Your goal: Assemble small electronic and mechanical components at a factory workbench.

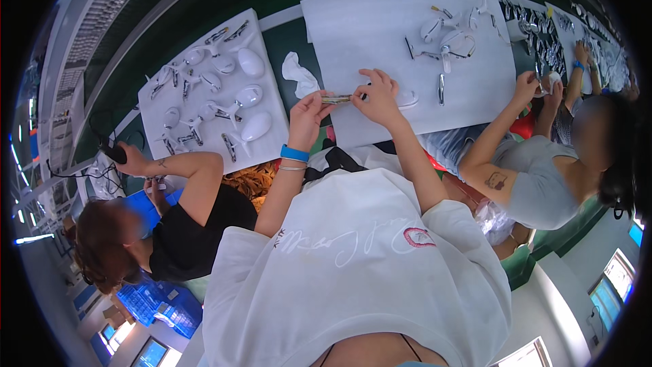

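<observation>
A short, narrow metallic piece [336,99], shiny with a brownish tint, spans the gap between my hands in front of my chest. My left hand [308,117], with a blue band at its wrist, pinches the piece's left end. At the other end, the fingers of my right hand [377,98] are closed on it; a small dark part shows at their tips. Beside my right hand lies a white rounded part [407,99], partly hidden by it. A crumpled white cloth [299,76] is just beyond my left hand.
White assemblies with shiny metal parts [445,47] lie on the white worktop [367,27] ahead. Several more white rounded pieces [250,62] cover the left table [261,41]. One co-worker [197,238] sits at left holding a dark tool [114,151]; another [530,170] works at right.
</observation>
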The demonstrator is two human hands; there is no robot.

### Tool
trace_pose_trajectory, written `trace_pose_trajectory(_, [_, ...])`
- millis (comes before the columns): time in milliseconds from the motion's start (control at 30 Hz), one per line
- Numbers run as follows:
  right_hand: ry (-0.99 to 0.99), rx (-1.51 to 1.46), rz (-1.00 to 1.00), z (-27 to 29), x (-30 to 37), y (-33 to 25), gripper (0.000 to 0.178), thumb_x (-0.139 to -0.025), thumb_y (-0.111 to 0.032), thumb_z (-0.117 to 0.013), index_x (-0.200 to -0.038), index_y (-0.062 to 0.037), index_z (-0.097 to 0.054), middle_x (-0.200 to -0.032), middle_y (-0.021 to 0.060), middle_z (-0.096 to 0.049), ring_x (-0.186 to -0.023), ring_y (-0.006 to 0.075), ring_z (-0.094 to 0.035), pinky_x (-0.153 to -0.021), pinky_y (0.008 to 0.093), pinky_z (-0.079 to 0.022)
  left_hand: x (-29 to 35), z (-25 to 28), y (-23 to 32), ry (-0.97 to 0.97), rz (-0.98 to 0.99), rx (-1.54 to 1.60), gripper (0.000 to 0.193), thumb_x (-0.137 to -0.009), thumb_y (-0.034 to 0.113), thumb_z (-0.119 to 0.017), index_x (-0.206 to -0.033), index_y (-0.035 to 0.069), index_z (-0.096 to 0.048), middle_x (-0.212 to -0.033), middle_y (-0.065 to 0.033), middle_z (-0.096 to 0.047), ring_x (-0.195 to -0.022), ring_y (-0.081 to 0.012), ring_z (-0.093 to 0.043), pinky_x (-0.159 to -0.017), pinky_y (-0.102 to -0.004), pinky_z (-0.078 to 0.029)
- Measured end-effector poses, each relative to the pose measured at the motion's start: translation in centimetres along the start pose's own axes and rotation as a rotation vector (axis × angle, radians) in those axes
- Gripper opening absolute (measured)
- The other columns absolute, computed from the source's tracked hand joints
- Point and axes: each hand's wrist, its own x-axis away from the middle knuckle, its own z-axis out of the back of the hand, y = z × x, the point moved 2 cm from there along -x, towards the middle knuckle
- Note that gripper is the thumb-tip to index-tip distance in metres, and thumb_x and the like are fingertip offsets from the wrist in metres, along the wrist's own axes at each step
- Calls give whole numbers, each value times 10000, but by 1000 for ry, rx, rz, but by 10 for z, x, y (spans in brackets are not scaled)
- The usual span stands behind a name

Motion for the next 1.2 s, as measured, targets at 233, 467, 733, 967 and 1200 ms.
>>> trace_pose_trajectory(233, [-7,138,-54,0,-2,-5,103,-631,-233,-615,-622,-132,-635,-1137,38,-463,-1133,293,-312,-910,514,-157,1,-1,-2,6,-5,-8,254,-872,143,-448,-994,-71,-510,-969,-139,-556,-885,-212,-560,-824,-319,-464])
trace_pose_trajectory(467, [-86,84,-17,1,-3,-4,91,-661,-204,-615,-725,-150,-652,-1218,45,-408,-1194,289,-252,-913,554,-137,-1,1,-5,31,27,79,261,-878,150,-434,-1008,-67,-498,-966,-143,-554,-883,-221,-566,-826,-322,-463])
trace_pose_trajectory(733, [-154,22,3,-3,-3,2,112,-664,-181,-583,-735,-143,-662,-1235,65,-397,-1214,305,-226,-910,589,-119,0,2,-6,36,41,77,272,-881,162,-430,-1013,-67,-493,-974,-141,-553,-888,-224,-566,-831,-322,-460])
trace_pose_trajectory(967, [-117,-22,1,-10,-2,10,103,-656,-189,-588,-708,-142,-664,-1205,47,-424,-1203,295,-239,-907,580,-113,2,-1,-6,39,31,62,275,-880,164,-433,-1018,-67,-490,-977,-148,-555,-896,-226,-564,-835,-324,-457])
trace_pose_trajectory(1200, [-96,-14,-7,-8,-3,11,104,-653,-220,-597,-687,-149,-664,-1175,9,-442,-1199,275,-241,-905,579,-107,3,-1,-7,25,23,94,270,-878,157,-436,-1020,-66,-489,-979,-152,-555,-907,-224,-559,-841,-334,-454])
